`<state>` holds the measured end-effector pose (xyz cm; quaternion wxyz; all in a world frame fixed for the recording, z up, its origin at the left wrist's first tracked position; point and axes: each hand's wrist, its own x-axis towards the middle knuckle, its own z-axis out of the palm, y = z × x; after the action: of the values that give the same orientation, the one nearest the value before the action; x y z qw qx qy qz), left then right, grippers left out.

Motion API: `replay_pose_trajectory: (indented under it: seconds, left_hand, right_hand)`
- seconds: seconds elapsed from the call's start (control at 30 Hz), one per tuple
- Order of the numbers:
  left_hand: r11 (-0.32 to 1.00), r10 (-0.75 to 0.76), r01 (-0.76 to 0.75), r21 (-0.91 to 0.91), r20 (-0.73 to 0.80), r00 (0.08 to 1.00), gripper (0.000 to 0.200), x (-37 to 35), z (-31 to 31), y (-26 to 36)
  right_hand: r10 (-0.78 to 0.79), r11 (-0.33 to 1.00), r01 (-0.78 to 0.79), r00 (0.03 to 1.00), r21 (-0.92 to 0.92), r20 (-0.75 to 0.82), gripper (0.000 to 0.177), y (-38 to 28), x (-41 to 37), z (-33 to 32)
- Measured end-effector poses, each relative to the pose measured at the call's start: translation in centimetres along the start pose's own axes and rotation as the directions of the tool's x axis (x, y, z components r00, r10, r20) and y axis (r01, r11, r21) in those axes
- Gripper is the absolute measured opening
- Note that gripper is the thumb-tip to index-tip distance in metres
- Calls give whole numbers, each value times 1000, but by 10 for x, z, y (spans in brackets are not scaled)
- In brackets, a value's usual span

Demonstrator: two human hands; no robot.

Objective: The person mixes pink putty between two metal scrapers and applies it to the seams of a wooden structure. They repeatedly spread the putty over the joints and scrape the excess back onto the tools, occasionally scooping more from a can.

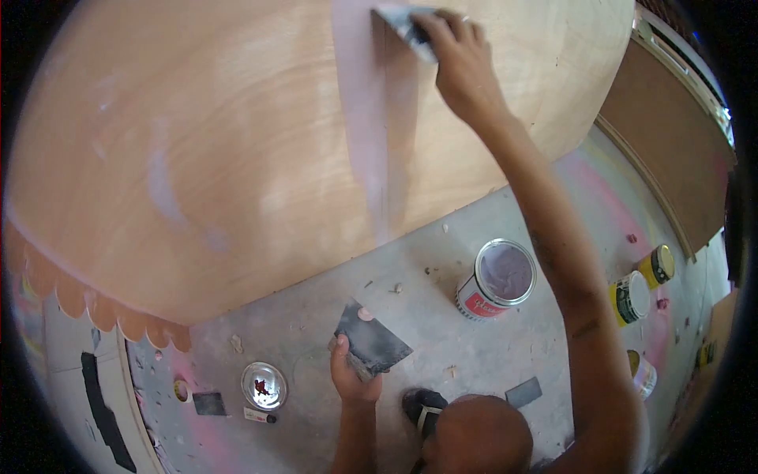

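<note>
Pink-streaked plywood point(197, 158), right hand point(466, 67) pressing scraper point(404, 24), left hand point(351, 378) holding plate point(373, 341), concrete floor point(308, 316)

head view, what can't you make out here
1. Scraper in the right hand: its top is cut off by the frame edge, and the fingers cover part of it.
2. Dark blade in the left hand: the thumb and palm hide its lower corner.
3. Open can: the label print is too small to read.
4. Small can: it sits partly behind the right arm.
</note>
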<state>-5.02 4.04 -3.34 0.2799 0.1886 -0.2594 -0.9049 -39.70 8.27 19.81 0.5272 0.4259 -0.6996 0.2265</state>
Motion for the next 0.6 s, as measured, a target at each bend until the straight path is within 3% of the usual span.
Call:
replay_pose_trajectory:
  seconds: [0.2,0.27,0.3,0.37,0.43,0.5,0.57,0.6]
  left_hand:
    - [998,-61,59,-28,-73,996,32,6,-17,-15]
    - [985,66,-39,170,-156,986,30,9,-32,-25]
    - [984,65,-36,176,-158,985,30,7,-29,-21]
    - [996,-82,80,-32,-85,993,30,8,-18,-13]
    - [997,-71,69,-34,-59,996,30,9,-9,-10]
    - [998,-58,57,-41,-34,998,30,5,-3,-10]
    - [961,-113,77,-265,-122,986,34,5,5,-11]
    - [960,-104,70,-270,-115,988,34,1,8,-11]
  right_hand:
    - [110,993,-114,981,13,162,65,-31,-104,50]
    - [132,989,-145,966,40,220,64,-35,-124,51]
    - [141,984,-164,954,69,265,64,-39,-128,47]
    - [136,985,-158,955,63,263,62,-43,-134,32]
    - [100,986,-165,706,26,702,62,-42,-137,5]
    - [79,780,-459,746,425,662,60,-57,-159,-19]
    - [7,512,-474,836,716,548,61,-95,-184,-64]
    - [-141,436,-383,865,814,482,59,-112,-192,-88]
